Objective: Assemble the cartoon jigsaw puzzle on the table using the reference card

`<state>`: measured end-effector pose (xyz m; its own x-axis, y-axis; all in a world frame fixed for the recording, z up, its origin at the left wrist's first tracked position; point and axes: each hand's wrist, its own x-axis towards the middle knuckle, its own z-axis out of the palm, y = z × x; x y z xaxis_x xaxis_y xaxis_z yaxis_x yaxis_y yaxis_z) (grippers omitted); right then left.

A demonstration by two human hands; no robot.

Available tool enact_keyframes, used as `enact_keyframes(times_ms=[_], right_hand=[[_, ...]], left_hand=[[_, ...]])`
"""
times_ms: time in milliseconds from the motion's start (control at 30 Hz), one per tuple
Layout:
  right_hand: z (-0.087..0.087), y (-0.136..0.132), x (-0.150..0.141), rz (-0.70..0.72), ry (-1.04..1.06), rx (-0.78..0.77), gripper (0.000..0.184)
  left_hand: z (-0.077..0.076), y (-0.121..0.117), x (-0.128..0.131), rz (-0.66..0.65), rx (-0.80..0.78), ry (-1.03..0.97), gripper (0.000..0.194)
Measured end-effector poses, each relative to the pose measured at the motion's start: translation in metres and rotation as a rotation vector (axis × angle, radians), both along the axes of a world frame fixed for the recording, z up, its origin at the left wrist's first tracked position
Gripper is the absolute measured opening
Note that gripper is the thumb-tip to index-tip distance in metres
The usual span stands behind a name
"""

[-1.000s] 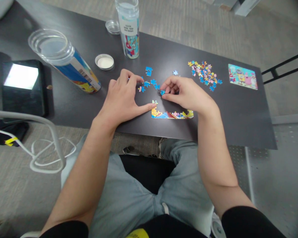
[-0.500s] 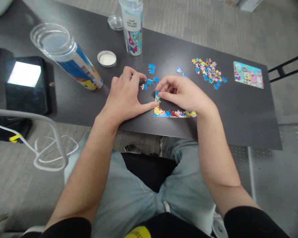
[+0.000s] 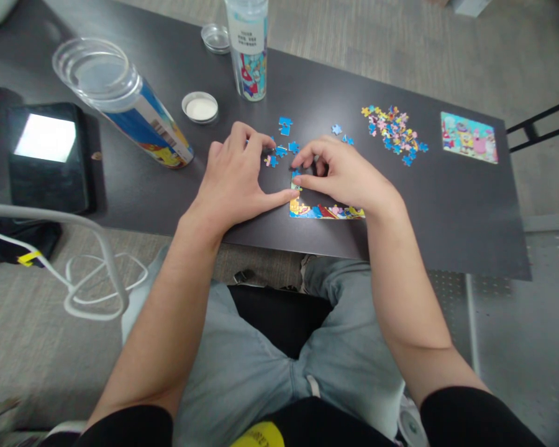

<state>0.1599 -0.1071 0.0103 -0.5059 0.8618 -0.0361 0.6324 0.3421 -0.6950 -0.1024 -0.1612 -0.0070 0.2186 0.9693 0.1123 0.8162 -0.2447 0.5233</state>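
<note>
A partly joined jigsaw puzzle border [image 3: 327, 213] lies near the table's front edge, with a bottom row and a short left column. My left hand [image 3: 235, 177] rests with fingers spread, its thumb tip on that left column. At the column's upper end, my right hand [image 3: 342, 174] pinches a small blue puzzle piece [image 3: 295, 172] between thumb and index finger; the fingers partly cover it. Several loose blue pieces [image 3: 280, 151] lie between the two hands, and a joined blue pair [image 3: 286, 126] sits beyond them. My right forearm hides the bottom row's right end.
A heap of mixed puzzle pieces [image 3: 394, 133] lies to the right, near a picture card [image 3: 469, 138]. Two clear tubes, one large [image 3: 144, 124] and one farther back [image 3: 251, 62], stand at the left beside round lids [image 3: 201, 108]. A black tablet [image 3: 49, 161] lies far left.
My right hand has shifted very slightly at the top of the left column, still pinching the piece. The left hand stays in place. The view has moved a little.
</note>
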Motion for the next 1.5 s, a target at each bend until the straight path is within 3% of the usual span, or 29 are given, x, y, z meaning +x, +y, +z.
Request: enact_keyframes(times_ms=[133,267,467,600,700,800,933,1100,1233,1500], right_hand=[[0.005,-0.003,-0.002,-0.058,-0.016,-0.002,0.039],[0.021,-0.002,0.01,-0.182,0.012,0.055,0.051],[0.039,0.008,0.064,-0.302,0.19,0.268,0.034],[0.031,0.012,0.092,-0.319,0.001,0.187,0.029],[0.022,0.014,0.094,-0.234,-0.108,-0.022,0.026],[0.016,0.016,0.089,-0.189,-0.117,-0.107,0.021],[0.012,0.018,0.087,-0.144,-0.107,-0.105,0.014],[0.003,0.023,0.093,-0.139,-0.029,-0.117,0.009],[0.002,0.024,0.096,-0.148,-0.039,-0.081,0.009],[0.002,0.025,0.084,-0.189,-0.109,-0.055,0.017]], left_hand=[[0.002,-0.001,0.001,0.005,-0.011,-0.001,0.086],[0.004,-0.001,-0.002,0.002,-0.014,-0.013,0.084],[0.003,0.005,-0.012,0.051,-0.024,-0.149,0.061],[0.003,0.004,-0.007,0.055,0.018,-0.061,0.064],[0.002,0.002,-0.003,0.049,0.041,0.03,0.072],[-0.001,0.004,-0.006,0.024,0.035,0.021,0.08],[-0.01,0.011,-0.018,0.018,0.077,-0.1,0.081],[-0.018,0.02,-0.03,0.092,0.12,-0.212,0.045],[-0.021,0.023,-0.031,0.116,0.12,-0.201,0.031],[-0.025,0.025,-0.03,0.261,0.144,-0.163,0.042]])
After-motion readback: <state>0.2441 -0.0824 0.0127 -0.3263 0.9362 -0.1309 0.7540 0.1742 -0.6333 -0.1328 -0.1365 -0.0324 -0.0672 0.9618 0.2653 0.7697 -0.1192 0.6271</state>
